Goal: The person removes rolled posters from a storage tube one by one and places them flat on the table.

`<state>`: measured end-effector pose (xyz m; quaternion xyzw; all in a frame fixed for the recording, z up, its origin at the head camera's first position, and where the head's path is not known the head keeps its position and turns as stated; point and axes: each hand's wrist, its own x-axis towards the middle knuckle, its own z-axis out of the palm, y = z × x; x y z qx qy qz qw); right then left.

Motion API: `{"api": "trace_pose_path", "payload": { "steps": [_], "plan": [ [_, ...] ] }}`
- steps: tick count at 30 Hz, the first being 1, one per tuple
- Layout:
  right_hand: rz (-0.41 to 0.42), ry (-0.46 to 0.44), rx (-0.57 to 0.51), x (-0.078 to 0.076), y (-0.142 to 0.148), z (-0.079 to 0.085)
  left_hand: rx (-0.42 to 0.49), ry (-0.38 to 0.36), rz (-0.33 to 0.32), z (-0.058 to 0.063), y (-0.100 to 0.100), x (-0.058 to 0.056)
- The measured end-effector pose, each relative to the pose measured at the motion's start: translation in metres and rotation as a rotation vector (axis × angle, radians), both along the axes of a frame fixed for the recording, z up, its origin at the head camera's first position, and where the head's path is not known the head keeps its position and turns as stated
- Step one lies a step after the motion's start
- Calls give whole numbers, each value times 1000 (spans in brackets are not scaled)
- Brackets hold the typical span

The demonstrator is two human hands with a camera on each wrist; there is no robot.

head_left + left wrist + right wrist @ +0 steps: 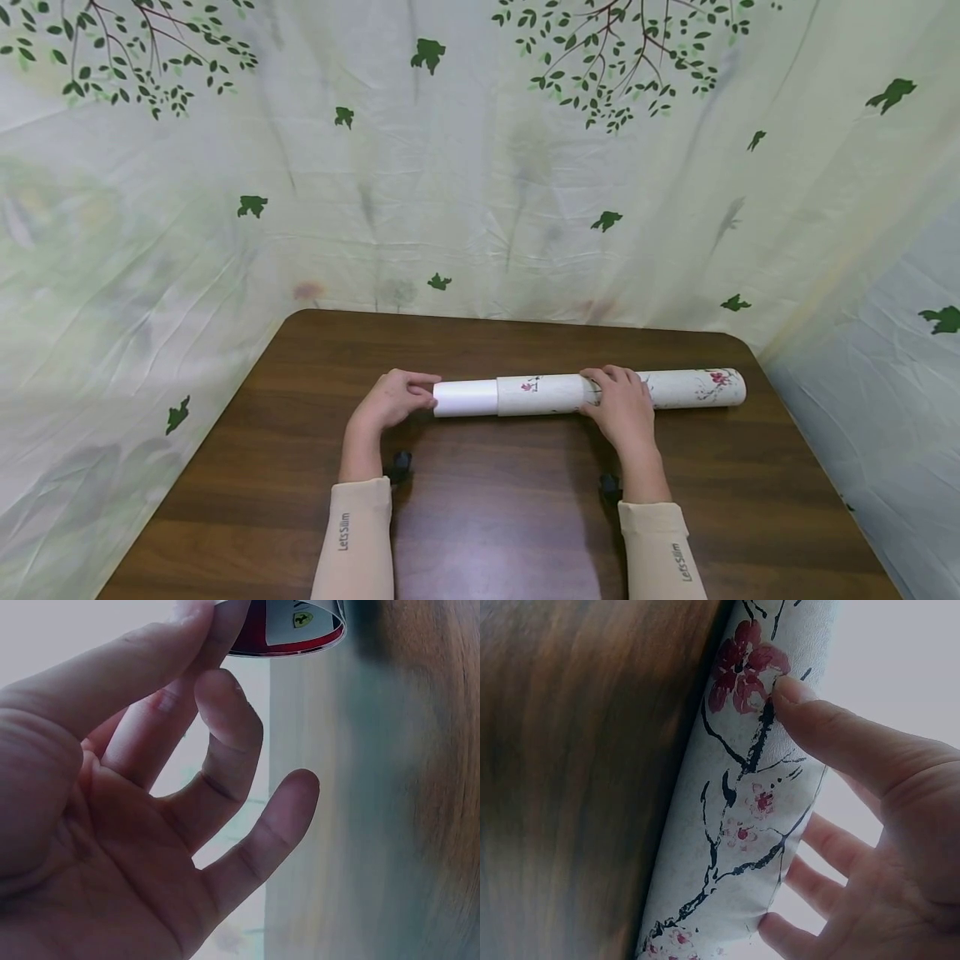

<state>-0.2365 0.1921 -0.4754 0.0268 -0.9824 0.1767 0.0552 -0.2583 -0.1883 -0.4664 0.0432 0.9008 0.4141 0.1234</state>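
Observation:
A long white cardboard tube [697, 389] printed with red blossoms and dark branches lies sideways on the table. From its left end sticks a plain white rolled poster [467, 398]; in the left wrist view the poster's inner face [300, 630] is red with a small yellow badge. My left hand [393, 400] pinches the free end of that roll between thumb and finger, the other fingers loosely bent away from it. Around the middle of the tube curves my right hand [621, 404], its thumb [810, 712] on the near side and the fingers over the far side.
Beneath everything is a brown wooden table [487, 508] with rounded far corners. A pale curtain [480, 183] printed with green leaves hangs behind it and at both sides. Small black devices [401, 467] sit at both wrists.

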Motion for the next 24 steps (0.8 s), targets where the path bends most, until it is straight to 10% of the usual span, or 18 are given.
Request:
{"api": "trace_pose_path", "payload": {
  "steps": [24],
  "plan": [
    [-7, -28, -6, -1, 6, 1, -12, -13, 11, -1, -15, 2]
  ]
}}
